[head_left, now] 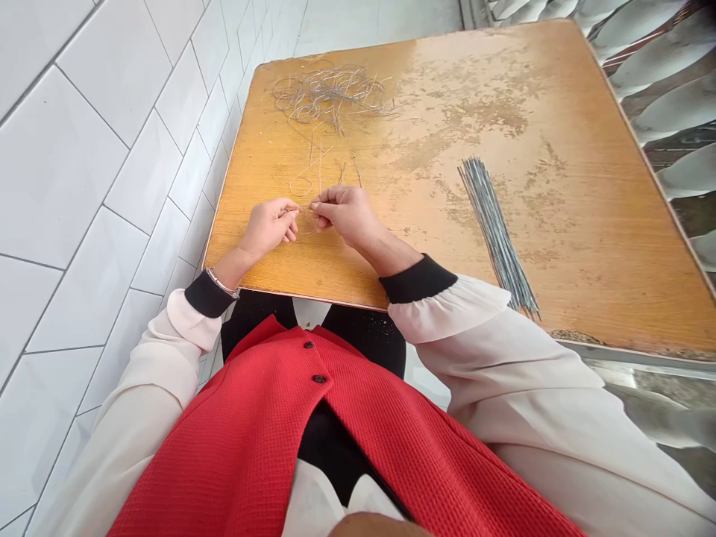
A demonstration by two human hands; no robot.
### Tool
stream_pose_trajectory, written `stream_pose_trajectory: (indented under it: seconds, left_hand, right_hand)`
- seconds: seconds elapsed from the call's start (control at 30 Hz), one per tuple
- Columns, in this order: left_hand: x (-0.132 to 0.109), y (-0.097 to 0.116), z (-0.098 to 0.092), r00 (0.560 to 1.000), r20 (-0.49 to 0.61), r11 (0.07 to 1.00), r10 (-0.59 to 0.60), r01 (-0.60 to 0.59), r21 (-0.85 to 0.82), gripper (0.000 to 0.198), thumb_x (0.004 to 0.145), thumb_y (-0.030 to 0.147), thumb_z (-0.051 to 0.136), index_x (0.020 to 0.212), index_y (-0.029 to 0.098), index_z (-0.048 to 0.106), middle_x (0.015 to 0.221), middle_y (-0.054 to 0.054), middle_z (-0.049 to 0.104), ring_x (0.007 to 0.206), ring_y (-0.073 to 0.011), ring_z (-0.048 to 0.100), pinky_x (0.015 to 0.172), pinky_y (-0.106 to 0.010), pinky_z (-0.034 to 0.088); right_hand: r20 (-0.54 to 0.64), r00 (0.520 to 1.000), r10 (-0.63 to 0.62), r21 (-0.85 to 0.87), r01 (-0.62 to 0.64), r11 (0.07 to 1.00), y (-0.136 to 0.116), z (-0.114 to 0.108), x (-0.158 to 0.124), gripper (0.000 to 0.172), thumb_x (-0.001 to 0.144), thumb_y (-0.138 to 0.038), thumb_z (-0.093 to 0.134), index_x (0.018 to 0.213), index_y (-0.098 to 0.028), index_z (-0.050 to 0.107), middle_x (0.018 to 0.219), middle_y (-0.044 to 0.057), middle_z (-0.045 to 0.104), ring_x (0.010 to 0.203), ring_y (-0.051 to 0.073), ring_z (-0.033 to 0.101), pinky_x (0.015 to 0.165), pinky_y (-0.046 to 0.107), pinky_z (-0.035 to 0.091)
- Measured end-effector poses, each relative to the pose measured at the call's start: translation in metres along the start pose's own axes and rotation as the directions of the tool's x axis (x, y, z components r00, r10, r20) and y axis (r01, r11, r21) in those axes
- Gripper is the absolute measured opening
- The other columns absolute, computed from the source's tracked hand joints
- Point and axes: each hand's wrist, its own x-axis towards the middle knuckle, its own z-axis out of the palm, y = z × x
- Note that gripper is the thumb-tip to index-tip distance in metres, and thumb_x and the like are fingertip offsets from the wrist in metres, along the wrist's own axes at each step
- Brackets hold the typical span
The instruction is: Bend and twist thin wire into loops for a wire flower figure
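Near the table's front left, my left hand [273, 224] and my right hand [342, 212] meet almost fingertip to fingertip. Both pinch a thin curled wire [302, 185], whose loops show between and just beyond the fingers. My right hand has thumb and forefinger pressed together on it; the fingers of my left hand are curled in. A few short loose wire pieces [359, 170] lie just past my right hand. Farther back is a tangled heap of thin wire [335, 93]. The exact grip points are too small to make out.
The worn wooden table [436, 224] has peeling varnish. A bundle of straight grey wires [497, 235] lies on its right half. A white tiled wall [139, 179] runs close along the left, and a white balustrade [671, 97] stands on the right.
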Motion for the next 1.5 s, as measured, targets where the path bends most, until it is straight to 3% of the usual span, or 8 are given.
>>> stream_pose_trajectory:
  seconds: [0.17,0.33,0.53,0.77,0.97,1.17,1.33,1.5]
  left_hand:
    - [0.002,0.000,0.000,0.999,-0.021,0.999,0.042,-0.042,0.020,0.007,0.098,0.016,0.058,0.095,0.016,0.064,0.061,0.005,0.063,0.050,-0.0035,0.061,0.050,-0.012,0.045]
    - [0.001,0.001,0.001,0.997,-0.041,0.997,0.066,-0.064,0.048,0.017,0.101,0.027,0.056,0.087,0.017,0.062,0.061,0.004,0.065,0.051,-0.0040,0.062,0.051,-0.013,0.044]
    - [0.001,-0.003,0.002,0.996,-0.038,0.994,0.077,-0.074,0.083,0.020,0.100,0.026,0.056,0.083,0.017,0.062,0.063,0.003,0.066,0.051,-0.0050,0.063,0.052,-0.015,0.045]
    - [0.001,0.002,0.001,0.999,0.012,0.997,0.045,-0.046,0.055,0.020,0.100,0.023,0.055,0.083,0.016,0.063,0.060,0.003,0.065,0.049,-0.0049,0.062,0.051,-0.016,0.044]
    - [-0.001,0.008,-0.004,0.999,0.018,0.995,-0.044,0.045,-0.088,0.022,0.103,0.030,0.053,0.091,0.016,0.064,0.065,0.002,0.068,0.051,-0.0047,0.063,0.050,-0.016,0.043]
    - [-0.003,0.010,-0.010,0.996,0.051,0.976,-0.071,0.080,-0.202,0.024,0.104,0.036,0.052,0.095,0.017,0.064,0.075,0.000,0.072,0.057,-0.0041,0.066,0.055,-0.015,0.047]
    - [-0.002,0.008,-0.008,0.996,-0.017,0.959,-0.089,0.081,-0.271,0.022,0.103,0.034,0.053,0.093,0.017,0.062,0.072,0.001,0.071,0.057,-0.0042,0.065,0.057,-0.015,0.050]
    - [0.001,0.004,-0.004,0.993,-0.085,0.982,-0.080,0.064,-0.176,0.021,0.104,0.029,0.050,0.092,0.017,0.061,0.066,0.003,0.068,0.053,-0.0046,0.063,0.055,-0.016,0.048]
  right_hand:
    - [0.084,0.996,0.011,0.096,-0.019,0.995,-0.006,-0.003,-0.006,0.026,0.085,-0.009,0.076,0.064,-0.016,0.062,0.057,-0.001,0.060,0.043,0.007,0.053,0.048,0.020,0.049]
    - [0.110,0.994,0.007,0.199,-0.029,0.979,-0.012,-0.003,-0.011,0.021,0.091,-0.021,0.075,0.074,-0.016,0.066,0.069,0.001,0.065,0.051,0.008,0.060,0.055,0.021,0.056]
    - [0.093,0.996,0.006,0.191,-0.024,0.981,-0.007,-0.001,-0.010,0.008,0.086,-0.010,0.075,0.082,-0.016,0.072,0.064,-0.002,0.064,0.050,0.007,0.059,0.053,0.018,0.055]
    - [0.055,0.998,-0.023,0.134,0.016,0.991,0.000,-0.002,-0.006,0.009,0.082,-0.009,0.077,0.083,-0.017,0.076,0.060,-0.003,0.063,0.048,0.007,0.053,0.052,0.020,0.053]
    - [0.062,0.998,0.031,0.230,-0.045,0.972,-0.008,-0.005,-0.008,0.013,0.085,-0.008,0.075,0.074,-0.015,0.072,0.064,-0.001,0.064,0.051,0.006,0.057,0.058,0.020,0.055]
    - [0.054,0.997,0.060,0.289,-0.073,0.954,-0.011,-0.007,-0.011,0.010,0.088,-0.019,0.077,0.081,-0.016,0.071,0.067,0.000,0.067,0.054,0.007,0.062,0.054,0.017,0.055]
    - [0.138,0.987,0.086,0.329,-0.128,0.936,-0.017,-0.006,-0.015,0.014,0.092,-0.025,0.074,0.082,-0.016,0.069,0.069,0.002,0.070,0.057,0.009,0.065,0.056,0.017,0.056]
    - [0.151,0.988,0.036,0.317,-0.082,0.945,-0.020,-0.005,-0.020,0.021,0.091,-0.032,0.076,0.078,-0.017,0.069,0.073,0.004,0.072,0.059,0.009,0.066,0.055,0.018,0.054]
